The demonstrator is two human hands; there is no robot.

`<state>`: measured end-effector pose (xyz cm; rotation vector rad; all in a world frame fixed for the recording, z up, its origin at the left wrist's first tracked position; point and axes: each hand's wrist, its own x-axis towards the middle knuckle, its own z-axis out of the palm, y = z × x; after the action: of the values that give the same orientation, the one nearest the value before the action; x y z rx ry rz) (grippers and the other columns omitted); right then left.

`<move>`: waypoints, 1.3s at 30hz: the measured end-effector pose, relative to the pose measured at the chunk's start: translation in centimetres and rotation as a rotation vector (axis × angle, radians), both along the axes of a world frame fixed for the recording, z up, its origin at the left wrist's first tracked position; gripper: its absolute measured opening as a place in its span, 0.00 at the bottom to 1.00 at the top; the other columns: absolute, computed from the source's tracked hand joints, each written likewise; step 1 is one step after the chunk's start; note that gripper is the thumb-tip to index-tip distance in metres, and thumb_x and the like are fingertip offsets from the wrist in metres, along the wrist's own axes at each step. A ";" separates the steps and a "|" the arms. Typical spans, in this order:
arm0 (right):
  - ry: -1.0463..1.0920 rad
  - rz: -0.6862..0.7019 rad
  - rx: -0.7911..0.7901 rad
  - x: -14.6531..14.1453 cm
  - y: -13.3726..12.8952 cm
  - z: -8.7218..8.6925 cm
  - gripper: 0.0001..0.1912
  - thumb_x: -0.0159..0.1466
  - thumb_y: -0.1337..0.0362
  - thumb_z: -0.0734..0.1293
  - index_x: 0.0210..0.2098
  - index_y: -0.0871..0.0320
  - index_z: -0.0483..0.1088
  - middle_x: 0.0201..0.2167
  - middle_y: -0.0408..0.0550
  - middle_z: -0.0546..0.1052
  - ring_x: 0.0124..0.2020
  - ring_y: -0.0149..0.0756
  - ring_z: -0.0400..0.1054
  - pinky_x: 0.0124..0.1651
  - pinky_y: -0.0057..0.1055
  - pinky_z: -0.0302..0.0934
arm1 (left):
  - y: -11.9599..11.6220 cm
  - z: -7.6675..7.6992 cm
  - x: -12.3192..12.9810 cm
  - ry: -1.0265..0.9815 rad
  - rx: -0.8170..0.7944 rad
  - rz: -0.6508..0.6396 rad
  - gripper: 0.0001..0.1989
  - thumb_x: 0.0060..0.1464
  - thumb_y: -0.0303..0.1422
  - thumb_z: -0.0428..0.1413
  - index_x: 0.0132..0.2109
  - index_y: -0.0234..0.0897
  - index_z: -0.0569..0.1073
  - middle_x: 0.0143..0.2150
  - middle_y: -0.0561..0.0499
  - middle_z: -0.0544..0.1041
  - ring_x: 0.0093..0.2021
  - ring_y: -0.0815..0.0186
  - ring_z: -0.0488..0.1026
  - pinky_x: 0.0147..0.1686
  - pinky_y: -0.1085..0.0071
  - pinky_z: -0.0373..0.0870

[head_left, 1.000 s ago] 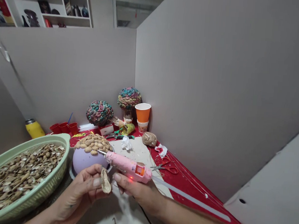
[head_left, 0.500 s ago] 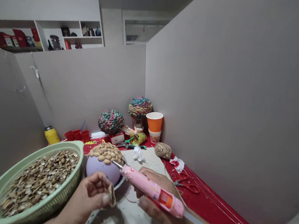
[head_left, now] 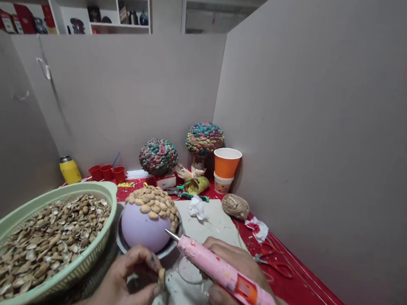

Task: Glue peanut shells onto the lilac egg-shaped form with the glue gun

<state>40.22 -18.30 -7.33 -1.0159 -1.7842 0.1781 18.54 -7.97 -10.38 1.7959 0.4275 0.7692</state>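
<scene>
My left hand [head_left: 130,277] pinches a peanut shell [head_left: 161,277] between thumb and fingertips, just in front of a lilac ball [head_left: 142,232]. My right hand [head_left: 233,266] is wrapped round a pink glue gun [head_left: 212,267], whose metal tip points left at the ball's right side. Whether the tip touches the ball, I cannot tell. Peanut shells [head_left: 153,202] cover the ball's top and right side, while its lower front is bare. A dark-lined bowl [head_left: 122,244] holds the ball from below.
On the left stands a green basket [head_left: 110,211] full of shells. Behind are two colourful shell-covered balls [head_left: 158,157], paper cups [head_left: 226,165], pliers [head_left: 190,195] and crumpled tissue [head_left: 197,208]. Twine [head_left: 235,206] and red-handled scissors [head_left: 275,264] lie to the right, beside a grey partition [head_left: 312,132].
The view has shifted, so the table things appear farther right. My left hand with the shell sits lower, farther from the ball. The glue gun's tip is now farther right relative to the ball.
</scene>
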 end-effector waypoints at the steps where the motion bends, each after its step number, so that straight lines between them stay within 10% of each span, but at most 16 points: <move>1: -0.004 -0.006 -0.010 0.0 0.0 -0.1 0.21 0.68 0.45 0.56 0.30 0.55 0.61 0.25 0.44 0.66 0.26 0.35 0.62 0.28 0.32 0.56 | 0.1 0.3 0.2 -0.020 -0.047 0.029 0.06 0.52 0.27 0.61 0.35 0.37 0.70 0.34 0.50 0.76 0.36 0.66 0.73 0.39 0.72 0.71; 14: -0.066 0.015 0.050 1.0 0.9 -2.2 0.21 0.69 0.47 0.54 0.29 0.55 0.63 0.21 0.44 0.67 0.21 0.33 0.63 0.24 0.30 0.57 | 0.7 2.6 0.4 -0.145 -0.670 -0.009 0.11 0.49 0.32 0.66 0.35 0.35 0.71 0.31 0.53 0.77 0.31 0.70 0.72 0.35 0.75 0.68; 39: -0.319 -0.044 0.093 0.5 0.3 -4.3 0.20 0.66 0.49 0.62 0.24 0.55 0.62 0.18 0.41 0.67 0.19 0.31 0.62 0.22 0.29 0.52 | 0.3 1.4 0.2 -0.038 -0.680 -0.001 0.12 0.48 0.33 0.66 0.36 0.35 0.72 0.31 0.53 0.73 0.31 0.71 0.67 0.33 0.76 0.64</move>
<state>40.75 -18.03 -11.62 -1.0599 -2.0339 -0.0999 18.76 -7.63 -9.01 1.1434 0.5805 0.5623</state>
